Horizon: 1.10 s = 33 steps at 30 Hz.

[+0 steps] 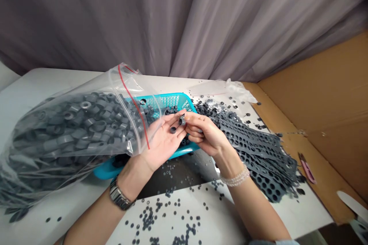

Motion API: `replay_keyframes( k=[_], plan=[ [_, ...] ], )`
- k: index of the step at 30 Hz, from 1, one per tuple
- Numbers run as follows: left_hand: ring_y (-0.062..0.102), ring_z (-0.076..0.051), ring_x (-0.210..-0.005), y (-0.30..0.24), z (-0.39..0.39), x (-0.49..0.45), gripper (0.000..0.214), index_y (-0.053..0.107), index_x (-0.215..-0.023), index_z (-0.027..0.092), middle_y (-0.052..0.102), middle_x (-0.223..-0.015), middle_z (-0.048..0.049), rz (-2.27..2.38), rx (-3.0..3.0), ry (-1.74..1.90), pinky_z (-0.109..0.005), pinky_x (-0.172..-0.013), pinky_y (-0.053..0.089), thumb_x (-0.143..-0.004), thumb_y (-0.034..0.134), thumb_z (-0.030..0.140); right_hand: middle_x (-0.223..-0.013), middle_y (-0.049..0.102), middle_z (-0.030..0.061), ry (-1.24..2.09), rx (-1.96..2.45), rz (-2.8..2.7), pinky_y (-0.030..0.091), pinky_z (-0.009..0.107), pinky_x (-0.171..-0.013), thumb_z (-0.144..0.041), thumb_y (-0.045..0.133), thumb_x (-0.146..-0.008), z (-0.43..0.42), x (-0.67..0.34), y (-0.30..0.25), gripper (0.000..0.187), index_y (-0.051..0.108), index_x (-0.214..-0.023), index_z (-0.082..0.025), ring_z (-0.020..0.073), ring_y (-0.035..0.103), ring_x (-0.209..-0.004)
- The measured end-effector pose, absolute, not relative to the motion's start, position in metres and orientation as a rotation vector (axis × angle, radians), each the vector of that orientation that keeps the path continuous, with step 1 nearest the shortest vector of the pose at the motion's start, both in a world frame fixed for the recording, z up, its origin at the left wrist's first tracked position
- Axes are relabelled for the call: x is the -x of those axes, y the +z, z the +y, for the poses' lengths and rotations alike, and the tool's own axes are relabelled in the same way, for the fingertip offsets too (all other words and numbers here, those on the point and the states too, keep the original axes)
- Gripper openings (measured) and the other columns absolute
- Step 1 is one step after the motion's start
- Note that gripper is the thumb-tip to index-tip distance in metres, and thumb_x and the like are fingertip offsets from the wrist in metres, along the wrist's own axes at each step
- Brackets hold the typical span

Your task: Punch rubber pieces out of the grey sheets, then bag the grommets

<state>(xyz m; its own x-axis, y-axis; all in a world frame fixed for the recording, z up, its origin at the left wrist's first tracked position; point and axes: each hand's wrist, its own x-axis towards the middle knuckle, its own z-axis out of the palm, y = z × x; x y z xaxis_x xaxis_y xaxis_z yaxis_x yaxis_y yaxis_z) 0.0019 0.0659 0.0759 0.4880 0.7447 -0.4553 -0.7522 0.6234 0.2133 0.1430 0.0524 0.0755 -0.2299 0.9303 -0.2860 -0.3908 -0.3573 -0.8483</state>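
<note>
My left hand (161, 138) lies palm up with its fingers stretched out, and one small dark rubber cap (173, 130) rests loose on it. Between the thumb and fingers of my right hand (205, 132) is another small grey rubber cap (182, 120), held just over the left fingers. Both hands are above a turquoise plastic basket (184, 151), which has more dark caps inside. A clear zip bag (126, 80) full of grey rubber caps leans across the basket's left part, its mouth edge beside my left hand.
Perforated dark rubber sheets (258, 153) lie in a stack on the right. Tiny dark discs (148, 218) are scattered over the white table (221, 214). Pink-handled snips (307, 168) rest near a cardboard wall (322, 99). A crumpled clear bag (238, 91) lies behind, before a grey curtain (143, 19).
</note>
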Motion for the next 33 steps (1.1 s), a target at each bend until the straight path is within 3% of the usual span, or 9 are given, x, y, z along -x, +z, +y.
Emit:
replay_keyframes(
  k=[3,6,11,13,17,22,25,29,33],
  plan=[
    [0.068,-0.018,-0.096,0.077,0.066,-0.005,0.032,0.06,-0.116,0.005,0.07,-0.091,-0.0115,0.568,0.049,0.88,-0.029,-0.093,0.054,-0.088,0.045,0.005,-0.047,0.034,-0.0112,1.423,1.173,-0.969,0.01,0.02,-0.039,-0.027,0.071,-0.076,0.05,-0.14,0.075,0.02,0.064,-0.09,-0.015,0.003,0.017,-0.041],
    [0.068,-0.017,-0.1,0.078,0.066,-0.006,0.039,0.057,-0.122,0.004,0.07,-0.099,-0.0127,0.58,0.064,0.856,-0.026,-0.094,0.053,-0.087,0.04,-0.003,-0.048,0.037,-0.0098,1.281,1.236,-1.038,0.013,0.021,-0.038,-0.028,0.072,-0.077,0.049,-0.14,0.076,0.023,0.066,-0.094,-0.015,0.0036,0.022,-0.042],
    [0.065,-0.02,-0.111,0.077,0.065,-0.004,0.046,0.052,-0.131,0.005,0.069,-0.114,-0.0156,0.571,0.042,0.851,-0.029,-0.1,0.051,-0.087,0.039,-0.005,-0.047,0.026,-0.0118,1.557,1.04,-0.778,0.01,0.018,-0.037,-0.025,0.07,-0.078,0.053,-0.149,0.078,0.013,0.06,-0.077,-0.016,0.0032,0.012,-0.042],
    [0.062,-0.021,-0.115,0.078,0.065,-0.003,0.046,0.051,-0.133,0.005,0.068,-0.118,-0.0168,0.565,0.035,0.861,-0.029,-0.101,0.05,-0.089,0.039,-0.002,-0.048,0.021,-0.0117,1.729,0.918,-0.603,0.01,0.017,-0.035,-0.024,0.066,-0.08,0.056,-0.154,0.079,0.019,0.053,-0.068,-0.017,0.0039,0.008,-0.042],
    [0.06,-0.022,-0.118,0.082,0.065,-0.003,0.043,0.05,-0.134,0.005,0.066,-0.122,-0.0181,0.608,0.024,0.881,-0.031,-0.104,0.047,-0.093,0.039,0.005,-0.049,0.021,-0.0106,1.887,0.774,-0.355,0.013,0.016,-0.033,-0.022,0.056,-0.085,0.059,-0.159,0.081,0.02,0.051,-0.067,-0.016,0.0045,0.008,-0.042],
    [0.06,-0.021,-0.119,0.085,0.066,-0.004,0.039,0.052,-0.132,0.006,0.067,-0.12,-0.017,0.668,0.031,0.874,-0.033,-0.106,0.044,-0.096,0.037,0.012,-0.05,0.026,-0.0088,1.873,0.769,-0.296,0.014,0.015,-0.033,-0.02,0.054,-0.083,0.058,-0.156,0.082,0.017,0.052,-0.066,-0.016,0.0047,0.012,-0.042],
    [0.061,-0.021,-0.117,0.084,0.067,-0.003,0.04,0.052,-0.132,0.006,0.067,-0.119,-0.0174,0.652,0.017,0.874,-0.033,-0.105,0.046,-0.096,0.036,0.011,-0.054,0.036,-0.0047,1.845,0.799,-0.349,0.014,0.016,-0.034,-0.022,0.051,-0.077,0.057,-0.157,0.083,0.012,0.057,-0.069,-0.015,0.0057,0.023,-0.044],
    [0.062,-0.022,-0.115,0.082,0.066,-0.002,0.041,0.049,-0.134,0.006,0.066,-0.12,-0.0184,0.62,0.01,0.87,-0.033,-0.1,0.05,-0.095,0.036,0.01,-0.064,0.051,0.0022,1.723,0.896,-0.458,0.013,0.019,-0.036,-0.029,0.047,-0.074,0.056,-0.157,0.083,0.02,0.061,-0.072,-0.014,0.0076,0.036,-0.047],
    [0.066,-0.022,-0.109,0.081,0.066,-0.003,0.039,0.051,-0.13,0.005,0.069,-0.113,-0.0172,0.628,0.013,0.866,-0.032,-0.096,0.053,-0.096,0.034,0.011,-0.059,0.046,-0.0029,1.503,1.093,-0.729,0.012,0.022,-0.039,-0.033,0.058,-0.079,0.054,-0.15,0.081,0.019,0.059,-0.07,-0.016,0.0057,0.029,-0.044]
  ],
)
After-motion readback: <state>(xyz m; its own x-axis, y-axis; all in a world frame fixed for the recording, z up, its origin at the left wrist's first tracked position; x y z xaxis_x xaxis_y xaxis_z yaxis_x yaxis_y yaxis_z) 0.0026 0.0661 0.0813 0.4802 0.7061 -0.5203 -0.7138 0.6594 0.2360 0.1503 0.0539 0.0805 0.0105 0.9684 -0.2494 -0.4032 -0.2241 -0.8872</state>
